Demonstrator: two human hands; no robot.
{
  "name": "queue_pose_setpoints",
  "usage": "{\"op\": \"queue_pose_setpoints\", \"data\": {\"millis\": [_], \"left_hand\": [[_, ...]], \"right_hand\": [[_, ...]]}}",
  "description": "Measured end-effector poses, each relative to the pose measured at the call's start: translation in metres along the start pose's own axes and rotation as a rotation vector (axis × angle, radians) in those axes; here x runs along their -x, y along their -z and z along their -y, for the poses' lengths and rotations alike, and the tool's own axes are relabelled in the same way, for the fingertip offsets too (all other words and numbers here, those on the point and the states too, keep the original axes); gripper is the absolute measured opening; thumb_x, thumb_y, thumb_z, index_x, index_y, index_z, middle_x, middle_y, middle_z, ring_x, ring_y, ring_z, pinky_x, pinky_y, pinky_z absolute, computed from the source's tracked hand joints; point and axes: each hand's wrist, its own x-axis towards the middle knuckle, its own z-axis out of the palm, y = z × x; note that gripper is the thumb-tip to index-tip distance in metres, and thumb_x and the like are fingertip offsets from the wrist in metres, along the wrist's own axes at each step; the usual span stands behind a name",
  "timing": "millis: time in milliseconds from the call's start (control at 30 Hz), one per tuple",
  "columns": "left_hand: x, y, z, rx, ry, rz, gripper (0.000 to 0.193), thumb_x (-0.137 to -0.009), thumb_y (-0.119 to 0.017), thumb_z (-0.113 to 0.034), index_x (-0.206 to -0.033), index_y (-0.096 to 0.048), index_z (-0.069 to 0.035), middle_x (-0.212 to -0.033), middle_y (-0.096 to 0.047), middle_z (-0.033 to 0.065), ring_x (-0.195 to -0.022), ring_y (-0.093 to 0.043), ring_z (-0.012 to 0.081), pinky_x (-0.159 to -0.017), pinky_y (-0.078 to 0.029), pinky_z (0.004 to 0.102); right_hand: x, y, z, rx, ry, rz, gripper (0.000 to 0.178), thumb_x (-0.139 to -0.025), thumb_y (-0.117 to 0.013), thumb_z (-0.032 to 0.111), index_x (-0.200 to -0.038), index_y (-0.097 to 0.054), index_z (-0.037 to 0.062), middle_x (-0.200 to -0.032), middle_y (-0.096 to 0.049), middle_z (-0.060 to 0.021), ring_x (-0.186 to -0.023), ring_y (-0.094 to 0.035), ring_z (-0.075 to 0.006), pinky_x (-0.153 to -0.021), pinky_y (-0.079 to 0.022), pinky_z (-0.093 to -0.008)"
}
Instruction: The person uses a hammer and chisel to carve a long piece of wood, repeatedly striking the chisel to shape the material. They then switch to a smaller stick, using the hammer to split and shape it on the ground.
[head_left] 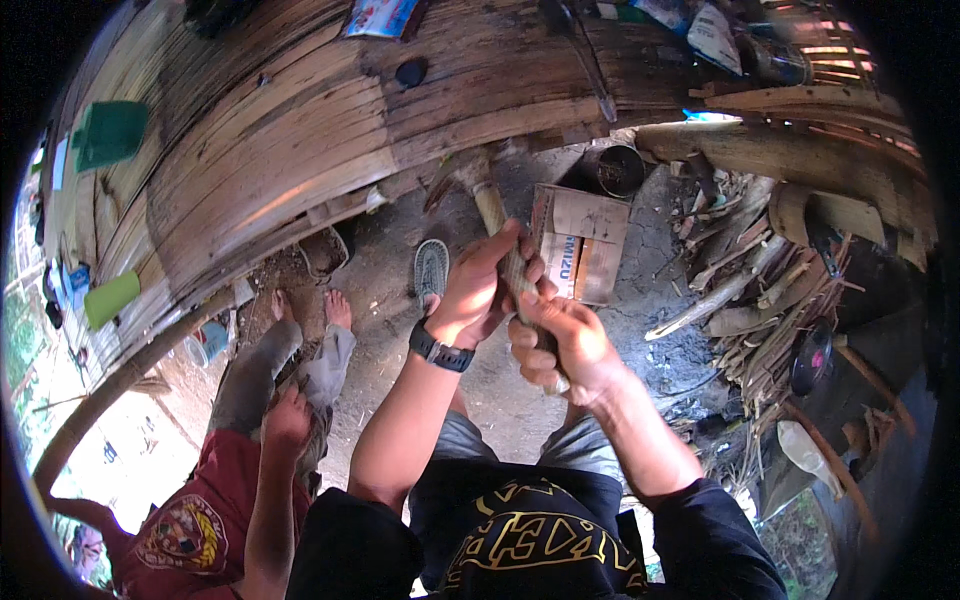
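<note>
In front of my body I hold a wooden-handled tool (pixel 488 203), which looks like an adze or a small pick. Its head, with a curved part bending down to the left, is at the far end, by the edge of the wooden platform. My left hand (pixel 478 285), a dark watch on its wrist, is closed round the middle of the handle. Lower down, my right hand (pixel 566 345) grips the handle's near end. The fingers of both hands partly hide the handle.
A slatted wooden platform (pixel 290 130) spans the far side. Beyond my hands lie a cardboard box (pixel 590 220) and a dark pot (pixel 620 170). Firewood (pixel 750 270) is piled at the right. On my left sits a person in a red shirt (pixel 215 500). A sandal (pixel 431 268) shows below.
</note>
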Motion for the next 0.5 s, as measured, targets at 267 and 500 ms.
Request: {"op": "queue_pose_setpoints", "data": {"millis": [267,500], "left_hand": [[-0.004,-0.019,0.003,0.55,0.111,0.119,0.037,-0.098,-0.04,-0.045,-0.079,-0.04,-0.013,-0.059,-0.035,-0.0026,-0.049,-0.04,0.0124,-0.054,-0.044,0.0304],[-0.009,-0.038,0.004,0.239,0.046,-0.31,0.039,-0.098,-0.039,-0.045,-0.071,-0.037,-0.017,-0.05,-0.027,-0.006,-0.035,-0.025,0.0071,-0.031,-0.023,0.0251]], "right_hand": [[0.01,0.01,0.015,-0.07,-0.349,0.07,0.035,-0.097,-0.046,0.044,-0.085,-0.044,0.0111,-0.058,-0.029,0.0053,-0.042,-0.023,-0.006,-0.037,-0.016,-0.0218],[0.002,0.017,0.015,0.073,-0.328,0.12,0.033,-0.1,-0.041,0.035,-0.077,-0.041,0.0113,-0.054,-0.03,0.0045,-0.038,-0.025,-0.0088,-0.035,-0.019,-0.0251]]}}
